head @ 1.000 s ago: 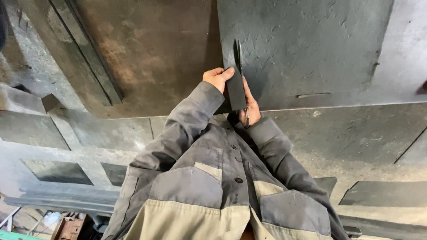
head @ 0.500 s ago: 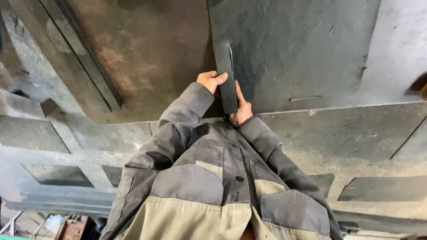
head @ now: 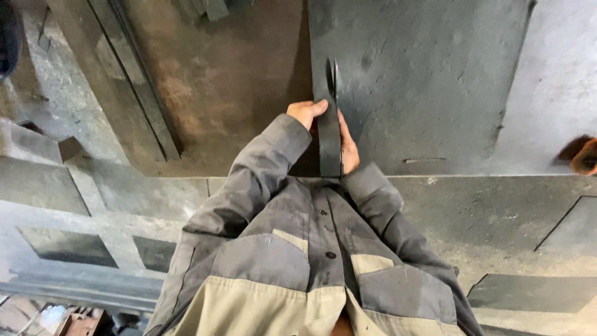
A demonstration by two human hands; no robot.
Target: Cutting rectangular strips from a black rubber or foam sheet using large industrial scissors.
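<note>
Both my hands hold a dark flat metal piece [head: 330,134] upright on its edge, in front of my chest. My left hand [head: 305,113] grips its left face, fingers curled over the edge. My right hand [head: 349,148] presses against its right face, mostly hidden behind the piece. The piece stands over the seam between a rusty brown steel plate [head: 230,81] and a grey steel plate [head: 429,81]. My grey and beige work jacket [head: 298,261] fills the lower middle of the view.
A long steel bar [head: 134,81] lies diagonally on the brown plate at the left. Flat grey steel sheets [head: 528,292] and slabs lie on the floor at left and right. An orange-brown object [head: 584,155] shows at the right edge.
The metal piece has shifted slightly up and away from my chest, with both hands still on it. The view has moved a little.
</note>
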